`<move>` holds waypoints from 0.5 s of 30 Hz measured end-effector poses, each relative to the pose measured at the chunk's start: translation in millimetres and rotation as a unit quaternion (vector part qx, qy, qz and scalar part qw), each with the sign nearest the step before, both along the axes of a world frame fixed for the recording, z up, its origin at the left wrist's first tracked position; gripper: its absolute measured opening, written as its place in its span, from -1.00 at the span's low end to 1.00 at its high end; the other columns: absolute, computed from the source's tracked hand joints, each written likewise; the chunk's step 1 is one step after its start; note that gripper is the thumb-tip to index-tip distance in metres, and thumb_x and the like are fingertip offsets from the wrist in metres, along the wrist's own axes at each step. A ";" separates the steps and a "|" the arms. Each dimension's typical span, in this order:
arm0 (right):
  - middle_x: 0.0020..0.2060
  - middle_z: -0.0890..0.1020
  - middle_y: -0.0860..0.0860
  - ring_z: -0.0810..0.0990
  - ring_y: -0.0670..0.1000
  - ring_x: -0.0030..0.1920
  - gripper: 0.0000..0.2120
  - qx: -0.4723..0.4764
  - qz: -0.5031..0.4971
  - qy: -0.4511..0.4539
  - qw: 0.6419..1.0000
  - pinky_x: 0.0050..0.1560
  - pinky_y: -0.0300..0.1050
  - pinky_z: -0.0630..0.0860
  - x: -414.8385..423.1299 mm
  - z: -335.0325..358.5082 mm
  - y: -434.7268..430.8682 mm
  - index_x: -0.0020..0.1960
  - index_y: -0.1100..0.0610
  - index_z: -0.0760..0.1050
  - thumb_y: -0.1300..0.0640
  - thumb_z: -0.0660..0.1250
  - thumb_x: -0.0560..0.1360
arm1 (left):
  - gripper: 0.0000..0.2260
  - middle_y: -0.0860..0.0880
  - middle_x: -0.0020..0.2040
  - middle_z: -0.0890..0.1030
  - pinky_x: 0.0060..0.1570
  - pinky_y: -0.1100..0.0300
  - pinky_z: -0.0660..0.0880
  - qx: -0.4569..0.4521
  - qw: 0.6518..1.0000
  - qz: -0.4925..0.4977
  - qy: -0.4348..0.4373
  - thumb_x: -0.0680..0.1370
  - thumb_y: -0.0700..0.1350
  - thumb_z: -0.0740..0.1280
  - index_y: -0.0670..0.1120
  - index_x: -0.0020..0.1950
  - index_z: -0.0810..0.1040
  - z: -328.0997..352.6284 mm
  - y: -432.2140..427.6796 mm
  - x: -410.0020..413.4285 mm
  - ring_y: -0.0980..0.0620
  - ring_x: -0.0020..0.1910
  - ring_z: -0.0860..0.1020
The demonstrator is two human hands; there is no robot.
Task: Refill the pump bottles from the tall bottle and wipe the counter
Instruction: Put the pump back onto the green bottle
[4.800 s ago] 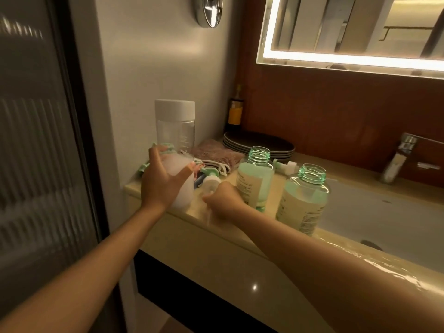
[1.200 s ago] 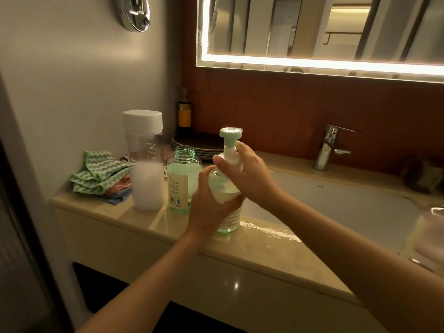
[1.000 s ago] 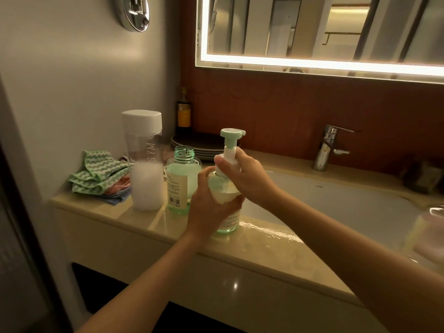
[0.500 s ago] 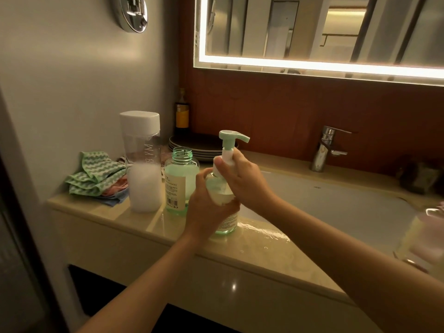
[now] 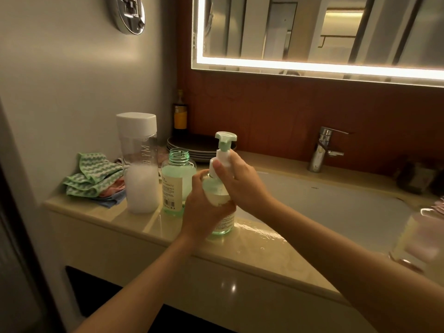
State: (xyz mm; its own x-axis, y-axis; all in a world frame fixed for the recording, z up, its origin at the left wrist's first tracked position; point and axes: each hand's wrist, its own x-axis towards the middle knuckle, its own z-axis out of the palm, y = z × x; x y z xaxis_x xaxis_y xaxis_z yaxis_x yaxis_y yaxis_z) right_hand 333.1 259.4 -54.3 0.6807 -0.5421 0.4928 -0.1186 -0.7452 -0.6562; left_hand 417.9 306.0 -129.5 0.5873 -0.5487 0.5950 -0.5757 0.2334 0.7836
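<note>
**Counter (image 5: pixel 149 227), wet: pump going on**

At its front edge we are gripping the pump bottle (image 5: pixel 223 223), left hand (image 5: pixel 204 212) wrapped round the body, right hand (image 5: pixel 240 181) pinching the collar (image 5: pixel 223 158). The nozzle (image 5: pixel 225 137) is swinging round since a moment ago: tightening. Behind, the second bottle (image 5: pixel 176 179) is waiting uncapped.

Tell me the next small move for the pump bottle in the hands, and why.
Probably one tightening turn of the white collar by the right hand, the left hand steadying the pump bottle on the counter. The right hand curls round the collar, the left grips the body, and whether the thread is fully seated cannot be told.
</note>
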 end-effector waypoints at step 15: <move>0.08 0.57 0.06 0.54 0.04 0.09 -0.44 -0.005 -0.035 -0.019 0.999 0.10 0.05 0.51 -0.8 -9.8 -1.0 0.32 0.14 0.35 -0.23 0.13 0.50 | -0.27 0.04 0.04 0.51 -0.15 0.49 0.42 -0.005 1.000 0.002 -0.002 0.25 -0.13 0.57 -0.11 0.31 0.27 0.9 0.5 -1.9 0.13 -0.04 0.51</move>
